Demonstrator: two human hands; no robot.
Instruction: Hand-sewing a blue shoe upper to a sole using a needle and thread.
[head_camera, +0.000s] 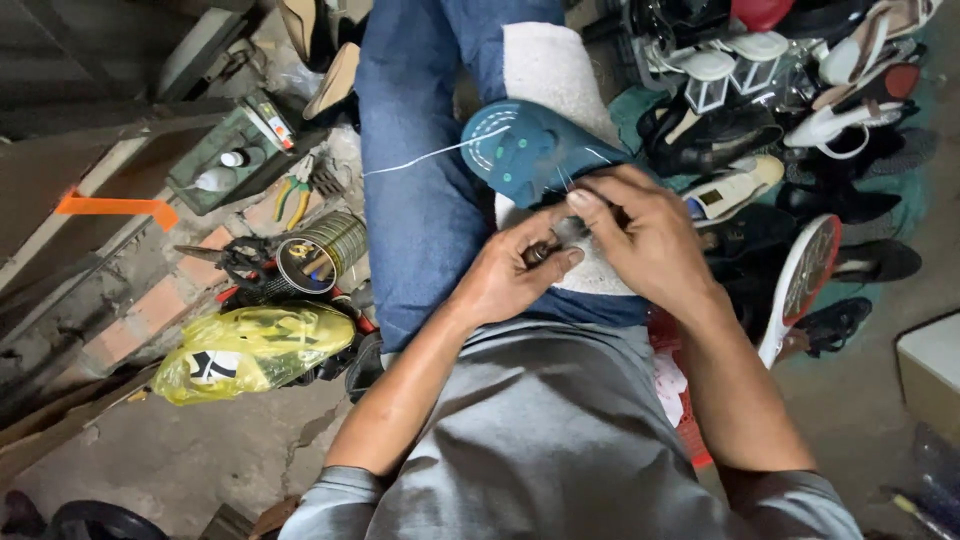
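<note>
Blue shoe sole (520, 150) lies just beyond both hands' fingers (585, 205), which pinch a small metal tool (548, 245).

Soft, even daylight fills the view, brightest on the white towel (553, 70) and the pale shoes (760, 70) at upper right, which come close to washing out. The upper left corner sits dim and murky. Shadows are faint and short under the hands. The yellow plastic bag (255, 350) shows small glare spots. Edges bow from wide-angle distortion, and the lower corners look slightly soft
</note>
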